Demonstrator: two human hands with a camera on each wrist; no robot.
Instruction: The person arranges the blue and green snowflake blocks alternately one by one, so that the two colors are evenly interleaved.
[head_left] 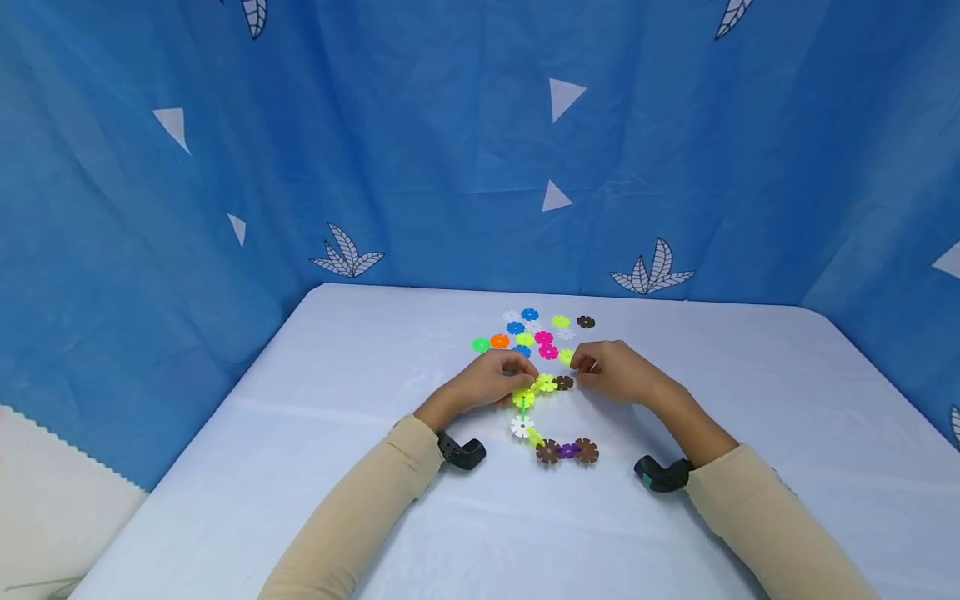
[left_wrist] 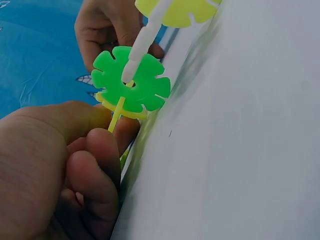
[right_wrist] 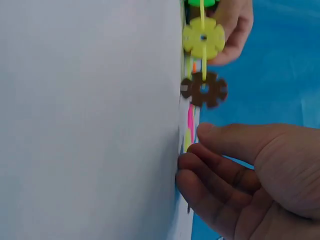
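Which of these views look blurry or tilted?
Head view: sharp, evenly lit, soft shadows under the arms. Left wrist view: tilted, left hand close and soft, green disc crisp. Right wrist view: tilted, brown disc clear, right hand slightly soft.

The bench (head_left: 315, 417) was pale white-blue. The backdrop cloth (head_left: 420, 150) was blue with white leaves and triangles. The snowflake discs (head_left: 534, 333) were pink, orange, green, blue, brown.
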